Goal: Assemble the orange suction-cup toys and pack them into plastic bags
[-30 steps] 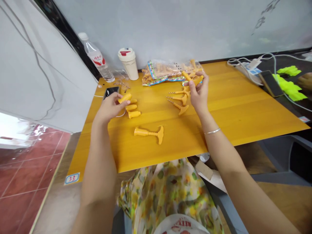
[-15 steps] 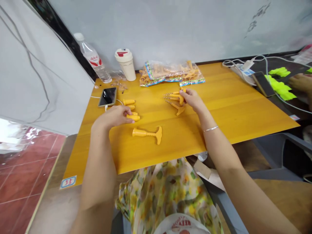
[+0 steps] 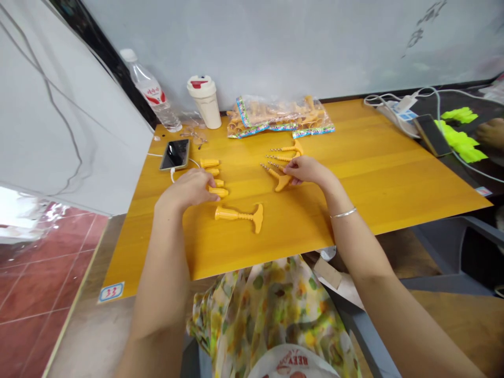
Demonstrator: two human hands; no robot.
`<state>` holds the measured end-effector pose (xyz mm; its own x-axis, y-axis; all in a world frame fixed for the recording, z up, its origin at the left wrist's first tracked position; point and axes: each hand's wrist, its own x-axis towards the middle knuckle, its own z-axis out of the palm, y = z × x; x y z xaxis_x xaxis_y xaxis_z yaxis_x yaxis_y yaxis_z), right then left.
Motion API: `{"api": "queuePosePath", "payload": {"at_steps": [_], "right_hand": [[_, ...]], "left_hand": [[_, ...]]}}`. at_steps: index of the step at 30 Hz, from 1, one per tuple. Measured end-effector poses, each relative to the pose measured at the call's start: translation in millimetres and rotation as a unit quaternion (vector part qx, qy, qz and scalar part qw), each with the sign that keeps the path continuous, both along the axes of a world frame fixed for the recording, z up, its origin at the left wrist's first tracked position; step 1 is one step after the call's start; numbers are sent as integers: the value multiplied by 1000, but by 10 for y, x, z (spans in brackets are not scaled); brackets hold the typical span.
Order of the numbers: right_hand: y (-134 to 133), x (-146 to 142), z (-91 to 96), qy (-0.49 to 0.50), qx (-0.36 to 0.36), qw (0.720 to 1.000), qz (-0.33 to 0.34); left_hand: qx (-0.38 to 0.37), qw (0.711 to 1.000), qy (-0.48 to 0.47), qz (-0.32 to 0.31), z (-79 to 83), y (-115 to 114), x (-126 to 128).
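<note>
My left hand [image 3: 193, 188] rests at a column of yellow plastic sleeves, thumb and fingers closed around the nearest sleeve [image 3: 221, 192]. Other sleeves, such as the farthest sleeve [image 3: 210, 163], lie beyond it. On the right, my right hand [image 3: 304, 170] pinches a yellow corkscrew whose handle is mostly hidden by the fingers. Just in front of it lies another corkscrew [image 3: 282, 181], its metal spiral pointing left. A further corkscrew [image 3: 298, 147] lies behind the hand. Nearest me, a corkscrew fitted into its sleeve [image 3: 240, 215] lies flat between the hands.
Clear bags of yellow corkscrews [image 3: 275, 118] lie against the back panel. A white cup [image 3: 207, 102], a water bottle [image 3: 151, 92] and a charging phone [image 3: 175, 154] stand or lie at back left. At right are a power strip [image 3: 397, 113], another phone [image 3: 432, 135] and a person's hand [image 3: 492, 134].
My right hand has moved from the far corkscrew handles toward me, down to the nearer ones. The corkscrews now lie more spread out. My left hand stays at the sleeves.
</note>
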<state>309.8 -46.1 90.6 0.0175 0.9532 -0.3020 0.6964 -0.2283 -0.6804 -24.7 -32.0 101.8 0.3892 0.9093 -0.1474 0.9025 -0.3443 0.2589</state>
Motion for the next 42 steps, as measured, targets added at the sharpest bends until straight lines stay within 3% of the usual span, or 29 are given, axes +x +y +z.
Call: {"api": "queuePosePath", "payload": {"at_steps": [4, 9, 16, 23, 31, 35, 38, 42], "right_hand": [[-1, 27, 29, -89, 20, 996, 24], [-19, -19, 25, -186, 121, 973, 63], [-144, -310, -5, -278, 91, 949, 114], [-87, -139, -84, -332, 132, 929, 91], [15, 24, -294, -305, 221, 922, 85], [-22, -13, -237, -332, 181, 924, 63], [-57, -43, -159, -330, 190, 923, 55], [-70, -162, -129, -253, 255, 930, 72]], "left_hand": [[10, 1000, -11, 0, -33, 2, -5], [6, 1000, 5, -6, -36, -9, -9], [-15, 999, 30, -2, 33, -50, 35], [-13, 1000, -15, 3, 43, -78, 51], [-4, 999, -45, -12, -1, -23, -33], [19, 998, -62, -6, 16, -20, -22], [81, 991, -108, 2, 57, -11, 26], [209, 946, -243, 41, 71, -90, 98]]}}
